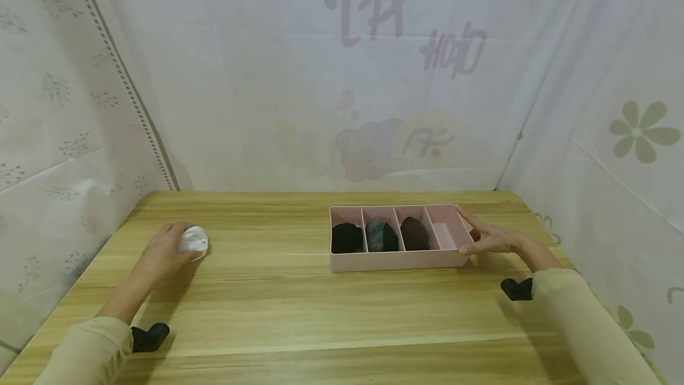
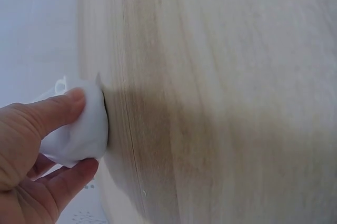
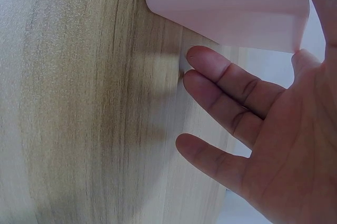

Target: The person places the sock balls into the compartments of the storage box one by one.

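A white rolled-up sock (image 1: 193, 241) is gripped between the thumb and fingers of my left hand (image 1: 167, 249), at the left of the table. In the left wrist view the sock (image 2: 87, 129) shows as a soft round bundle. My right hand (image 1: 494, 239) holds the right end of a pink divided box (image 1: 401, 262), thumb at the near corner and index finger at the far one. Its other fingers (image 3: 226, 71) stretch out below, apart from the box. Black (image 1: 347, 239), grey-and-black (image 1: 382, 236) and brown (image 1: 414, 234) rolled-up socks fill separate compartments; the rightmost holds nothing.
The wooden table (image 1: 267, 314) bears the box toward its back right. White printed curtains (image 1: 256, 106) hang behind it and along both sides. Black wrist pieces (image 1: 149, 337) show at the sleeves' cuffs.
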Demonstrator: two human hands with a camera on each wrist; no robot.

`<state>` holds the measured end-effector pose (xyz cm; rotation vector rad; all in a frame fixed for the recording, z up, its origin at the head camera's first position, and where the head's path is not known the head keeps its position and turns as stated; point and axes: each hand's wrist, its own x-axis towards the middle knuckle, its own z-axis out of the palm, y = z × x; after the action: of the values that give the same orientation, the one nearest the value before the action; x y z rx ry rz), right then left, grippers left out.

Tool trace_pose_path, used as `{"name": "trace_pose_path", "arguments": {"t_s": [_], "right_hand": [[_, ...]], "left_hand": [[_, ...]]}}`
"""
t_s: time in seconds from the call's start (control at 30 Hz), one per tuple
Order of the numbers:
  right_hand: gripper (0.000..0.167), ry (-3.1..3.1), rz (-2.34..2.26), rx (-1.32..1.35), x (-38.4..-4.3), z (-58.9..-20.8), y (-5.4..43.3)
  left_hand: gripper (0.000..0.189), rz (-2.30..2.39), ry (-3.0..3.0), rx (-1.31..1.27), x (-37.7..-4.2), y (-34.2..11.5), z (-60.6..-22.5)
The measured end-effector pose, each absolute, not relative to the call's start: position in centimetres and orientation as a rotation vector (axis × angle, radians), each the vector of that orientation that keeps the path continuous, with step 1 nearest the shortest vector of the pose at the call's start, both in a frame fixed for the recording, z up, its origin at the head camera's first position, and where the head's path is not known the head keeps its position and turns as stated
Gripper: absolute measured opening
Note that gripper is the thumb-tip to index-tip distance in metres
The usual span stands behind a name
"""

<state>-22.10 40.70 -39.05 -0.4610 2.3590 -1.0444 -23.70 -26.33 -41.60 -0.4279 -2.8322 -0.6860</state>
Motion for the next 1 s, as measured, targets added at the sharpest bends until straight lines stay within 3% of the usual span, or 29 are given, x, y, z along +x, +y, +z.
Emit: {"name": "trace_pose_path", "arguments": {"t_s": [0.53, 1.0], "right_hand": [[0.112, 2.310, -1.087, -0.444, -22.2, -39.1, 40.7], [0.112, 2.317, -1.079, -0.443, -22.2, -39.1, 40.7]], "left_hand": [[0.036, -0.686, -2.733, -0.436, -23.4, -26.2, -40.9], [0.038, -0.666, -2.641, -0.483, -23.6, -25.3, -40.5]]}}
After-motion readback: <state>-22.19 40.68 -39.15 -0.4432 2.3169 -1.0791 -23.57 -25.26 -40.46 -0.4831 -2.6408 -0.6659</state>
